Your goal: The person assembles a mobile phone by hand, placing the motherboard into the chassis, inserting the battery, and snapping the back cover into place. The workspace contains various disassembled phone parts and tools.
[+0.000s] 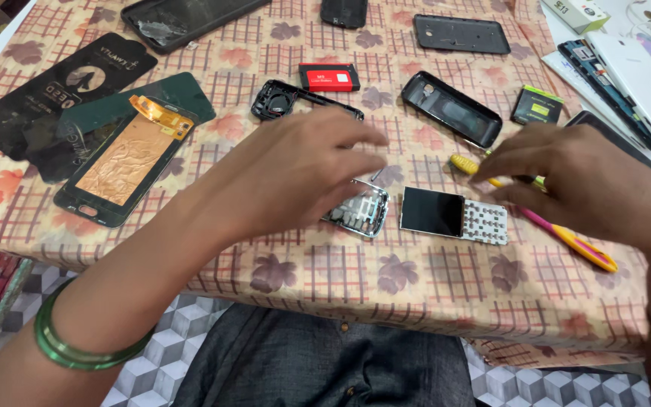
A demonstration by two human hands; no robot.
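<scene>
Your left hand (307, 177) hovers mid-frame with a loose, spread grip over the silver keypad frame (359, 212) on the table (416, 279). Right hand (574, 177) pinches the yellow-pink screwdriver (566, 235), long axis running diagonally toward lower right.

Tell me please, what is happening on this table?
A person sits at a table covered with a beige floral checked cloth, among opened phone parts. The left hand hovers over a silver metal keypad frame, possibly touching it. The right hand reaches over a yellow and pink screwdriver, beside a small phone board with a black screen and white keypad sheet. A red battery and a black plastic back cover lie farther away.
</scene>
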